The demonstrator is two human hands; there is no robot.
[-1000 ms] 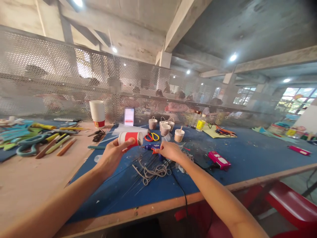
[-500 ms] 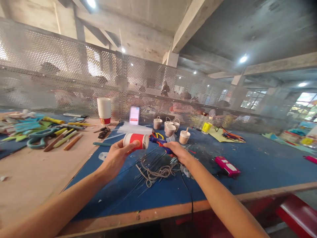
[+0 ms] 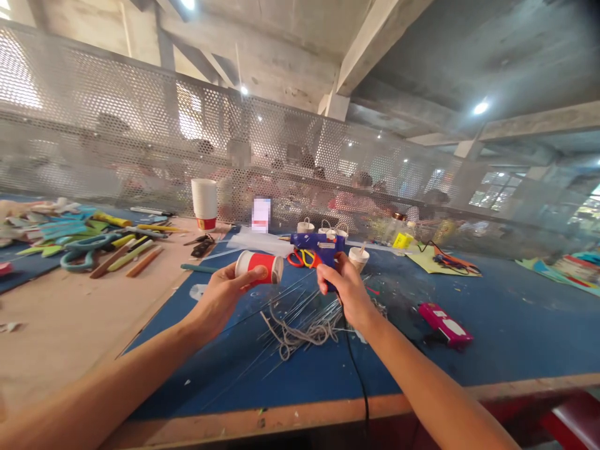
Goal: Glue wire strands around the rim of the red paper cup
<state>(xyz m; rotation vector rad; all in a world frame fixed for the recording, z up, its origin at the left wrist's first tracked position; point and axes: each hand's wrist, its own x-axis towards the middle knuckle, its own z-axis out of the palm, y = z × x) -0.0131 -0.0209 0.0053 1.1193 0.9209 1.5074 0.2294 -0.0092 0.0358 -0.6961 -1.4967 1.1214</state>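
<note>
While the left hand [image 3: 216, 301] holds the cup [image 3: 248, 262] tipped on its side above the blue mat [image 3: 173, 381], the right hand [image 3: 347, 284] grips a blue glue gun [image 3: 307, 241].

At the far left, paper scraps [image 3: 60, 226] are heaped beside blue scissors [image 3: 84, 253]. Slim sticks [image 3: 127, 255] lie on the bare board [image 3: 70, 325], and a stack of cups [image 3: 204, 203] stands upright near the screen [image 3: 140, 144], with keys [image 3: 202, 246] just in front.

The left thumb presses on the cup's red band; the other fingers curl behind it, their tips hidden. A lit phone [image 3: 261, 215] stands further back. Below and right of the cup, looped cord [image 3: 300, 337] lies across thin wires [image 3: 290, 312].

The glue gun's nozzle points left, above the cup's right end and apart from it. The right fingers are bent round the handle, but whether they squeeze the trigger cannot be told. Red-and-yellow scissors [image 3: 304, 258] lie behind the gun, near small buckets [image 3: 305, 227].

Further right come a tub [image 3: 358, 259] with a stick in it, a yellow-labelled bottle [image 3: 403, 240], yellow paper [image 3: 429, 261] and a pink box [image 3: 444, 325].
</note>
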